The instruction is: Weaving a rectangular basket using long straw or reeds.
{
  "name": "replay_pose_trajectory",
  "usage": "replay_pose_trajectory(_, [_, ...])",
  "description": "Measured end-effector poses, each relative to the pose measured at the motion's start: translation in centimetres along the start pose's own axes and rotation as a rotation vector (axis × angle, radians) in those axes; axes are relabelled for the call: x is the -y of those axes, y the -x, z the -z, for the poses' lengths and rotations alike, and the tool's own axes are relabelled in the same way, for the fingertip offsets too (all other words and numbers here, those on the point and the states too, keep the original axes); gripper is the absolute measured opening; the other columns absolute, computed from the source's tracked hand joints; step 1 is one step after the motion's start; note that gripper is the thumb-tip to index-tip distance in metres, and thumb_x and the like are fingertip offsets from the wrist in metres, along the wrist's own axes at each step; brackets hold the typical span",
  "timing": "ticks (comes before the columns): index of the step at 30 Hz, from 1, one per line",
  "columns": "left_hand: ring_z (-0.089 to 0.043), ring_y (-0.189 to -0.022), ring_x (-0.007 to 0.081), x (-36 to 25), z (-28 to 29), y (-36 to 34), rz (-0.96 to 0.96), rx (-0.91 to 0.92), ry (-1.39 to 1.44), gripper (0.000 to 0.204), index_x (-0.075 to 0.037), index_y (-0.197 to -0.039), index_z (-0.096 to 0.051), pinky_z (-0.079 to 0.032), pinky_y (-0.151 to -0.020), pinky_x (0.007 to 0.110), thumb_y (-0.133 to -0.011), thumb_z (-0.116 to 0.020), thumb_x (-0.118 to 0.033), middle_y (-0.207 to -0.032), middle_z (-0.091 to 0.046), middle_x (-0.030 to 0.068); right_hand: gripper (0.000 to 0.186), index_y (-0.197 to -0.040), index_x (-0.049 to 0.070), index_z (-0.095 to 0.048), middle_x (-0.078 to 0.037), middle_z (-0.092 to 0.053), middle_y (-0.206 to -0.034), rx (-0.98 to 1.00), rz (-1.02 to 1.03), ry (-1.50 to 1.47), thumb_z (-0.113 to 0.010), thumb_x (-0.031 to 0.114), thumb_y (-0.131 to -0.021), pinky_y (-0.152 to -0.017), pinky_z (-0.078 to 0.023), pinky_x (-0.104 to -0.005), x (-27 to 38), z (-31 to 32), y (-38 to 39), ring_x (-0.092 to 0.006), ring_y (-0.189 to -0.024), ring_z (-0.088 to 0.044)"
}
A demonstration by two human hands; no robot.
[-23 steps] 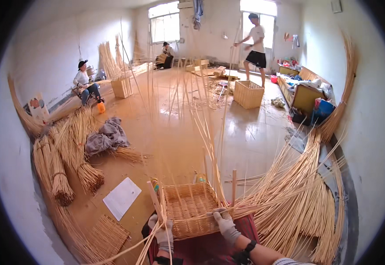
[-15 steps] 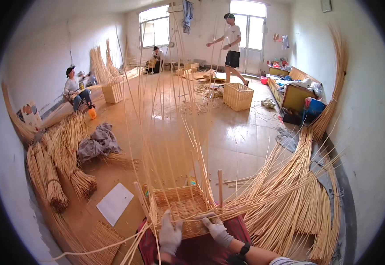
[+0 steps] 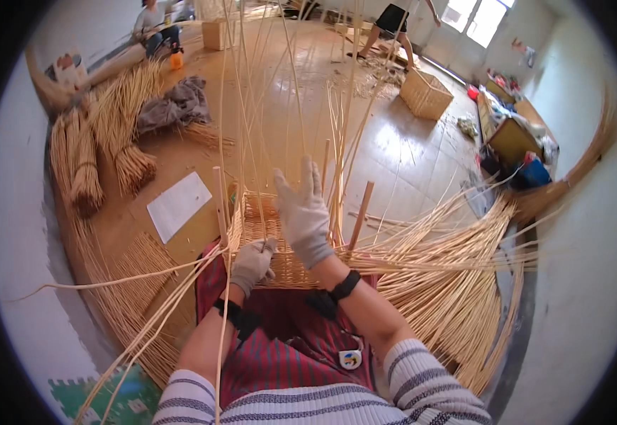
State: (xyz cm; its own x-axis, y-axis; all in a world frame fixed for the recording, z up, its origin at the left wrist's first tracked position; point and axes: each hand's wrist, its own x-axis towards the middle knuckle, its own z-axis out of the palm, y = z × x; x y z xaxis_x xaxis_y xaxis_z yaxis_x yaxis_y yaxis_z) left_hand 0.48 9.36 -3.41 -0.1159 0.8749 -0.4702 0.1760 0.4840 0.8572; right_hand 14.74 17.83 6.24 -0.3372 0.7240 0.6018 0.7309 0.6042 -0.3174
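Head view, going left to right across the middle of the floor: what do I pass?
Bundled reeds → white sheet → left hand → right hand on the half-woven basket → fanned loose reeds.

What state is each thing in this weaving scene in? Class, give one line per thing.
Left hand: gloved, fist closed on thin willow rods.
Right hand: gloved, open, fingers spread over the basket.
Half-woven basket: unfinished, uprights standing tall.
Wooden stakes: upright at the basket's corners.
Loose willow rods: fanned flat on the floor.
Bundled rods: tied, lying down.
White sheet: flat on the floor.
Finished basket: standing on the floor.
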Motion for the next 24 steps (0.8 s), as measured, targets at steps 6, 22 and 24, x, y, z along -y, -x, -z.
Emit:
replay_pose_trajectory(6, [-0.068,-0.051,0.0166,-2.5,-0.3,2.0,-0.012,-0.039,0.009,0.052,-0.001,-0.106,-0.066,-0.053,-0.043,0.031,-0.105,-0.056,-0.052,-0.079,-0.07,0.009,0.076,-0.164,0.021,-0.032,-0.028,-0.029,-0.163,0.06,-0.249,-0.073,-0.062,0.007,-0.095,-0.117,-0.041,-0.0437,0.3,-0.6,-2.1,-0.038,-0.149,-0.039])
replay_pose_trajectory(22, [-0.069,-0.071,0.0307,-7.4,-1.7,2.4,-0.214,-0.553,-0.377,0.064,-0.01,-0.111,-0.059,-0.054,-0.07,0.043,-0.081,-0.081,-0.062,-0.077,-0.068,0.0095,0.018,-0.113,0.003,-0.058,-0.009,-0.07,-0.095,-0.033,-0.266,-1.196,-0.056,0.02,-0.11,-0.087,-0.06,-0.039,-4.8,4.9,13.6,-0.0223,-0.094,-0.072])
replay_pose_trajectory(24, [-0.07,-0.071,0.0312,-7.9,-2.2,2.9,-0.393,-0.672,-0.302,0.057,-0.011,-0.114,-0.06,-0.054,-0.068,0.043,-0.088,-0.075,-0.059,-0.078,-0.069,0.0094,0.012,-0.113,0.004,-0.059,-0.008,-0.072,-0.099,-0.181,-0.645,-1.161,-0.058,0.014,-0.108,-0.086,-0.059,-0.0344,-5.3,5.9,13.7,-0.019,-0.095,-0.071])
